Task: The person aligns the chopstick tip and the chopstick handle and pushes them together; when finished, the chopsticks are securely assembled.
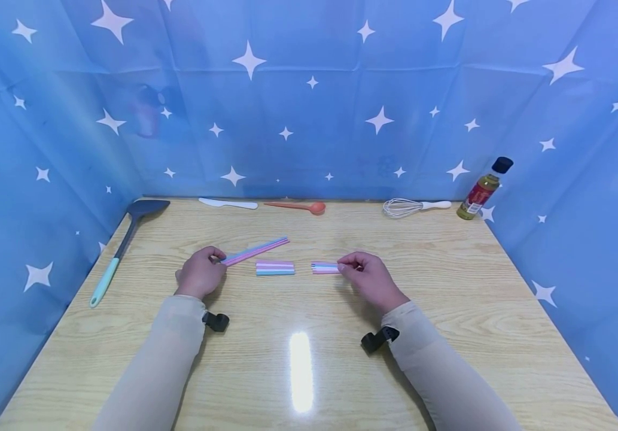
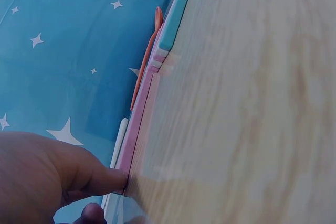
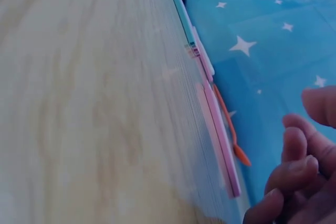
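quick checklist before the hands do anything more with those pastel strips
1. Left hand has the long strips: ok, fingers pinch their near end.
2. Right hand has the right short stack: cannot tell, fingers are at its right end but the grip is unclear.
3. Middle stack free: ok, it lies flat between the hands, touched by neither.
4. Strips flat on the table: ok in the head view.
5. Kitchen tools out of the way: ok, spatula, knife, spoon, whisk and bottle lie along the edges.
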Demonstrator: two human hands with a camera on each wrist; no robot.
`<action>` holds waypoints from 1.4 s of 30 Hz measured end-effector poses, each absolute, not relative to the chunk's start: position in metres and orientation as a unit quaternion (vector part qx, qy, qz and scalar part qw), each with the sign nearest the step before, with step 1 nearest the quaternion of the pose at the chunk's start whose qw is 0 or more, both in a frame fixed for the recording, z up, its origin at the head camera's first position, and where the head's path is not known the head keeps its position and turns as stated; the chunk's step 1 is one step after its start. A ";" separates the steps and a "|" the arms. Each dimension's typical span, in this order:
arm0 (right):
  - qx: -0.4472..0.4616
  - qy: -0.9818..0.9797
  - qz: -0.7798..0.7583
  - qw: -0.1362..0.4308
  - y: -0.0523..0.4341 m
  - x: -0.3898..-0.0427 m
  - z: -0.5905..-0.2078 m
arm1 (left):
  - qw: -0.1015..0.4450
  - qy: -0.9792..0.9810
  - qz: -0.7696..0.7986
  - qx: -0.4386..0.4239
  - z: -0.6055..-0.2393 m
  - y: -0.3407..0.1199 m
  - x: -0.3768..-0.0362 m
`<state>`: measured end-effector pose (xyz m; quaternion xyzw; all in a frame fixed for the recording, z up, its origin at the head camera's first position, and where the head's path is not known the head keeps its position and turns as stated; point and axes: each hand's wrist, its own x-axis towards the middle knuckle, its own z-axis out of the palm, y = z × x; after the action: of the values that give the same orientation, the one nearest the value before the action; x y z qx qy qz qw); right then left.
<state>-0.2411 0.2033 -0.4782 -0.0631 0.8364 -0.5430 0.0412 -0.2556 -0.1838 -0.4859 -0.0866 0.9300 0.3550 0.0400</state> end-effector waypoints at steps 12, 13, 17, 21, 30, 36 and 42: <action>-0.040 0.880 -0.463 0.095 0.214 -0.244 -0.476 | 0.030 0.930 0.359 -0.076 -0.485 -0.180 -0.257; -0.042 0.885 -0.452 0.101 0.215 -0.244 -0.476 | 0.024 0.930 0.360 -0.071 -0.484 -0.178 -0.256; -0.045 0.892 -0.434 0.117 0.218 -0.246 -0.478 | 0.005 0.931 0.364 -0.032 -0.483 -0.167 -0.253; -0.044 0.893 -0.429 0.127 0.221 -0.249 -0.480 | 0.001 0.933 0.360 0.016 -0.482 -0.153 -0.250; -0.044 0.898 -0.416 0.139 0.221 -0.253 -0.481 | 0.037 0.935 0.345 0.078 -0.478 -0.130 -0.238; -0.045 0.898 -0.414 0.142 0.221 -0.252 -0.482 | 0.050 0.934 0.342 0.086 -0.478 -0.127 -0.236; -0.041 0.899 -0.413 0.141 0.220 -0.251 -0.478 | 0.058 0.934 0.342 0.085 -0.477 -0.127 -0.235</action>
<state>-0.2514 0.2199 -0.4781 -0.0410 0.8989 -0.4129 0.1409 -0.2354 -0.1270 -0.4774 0.0854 0.9342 0.3417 0.0576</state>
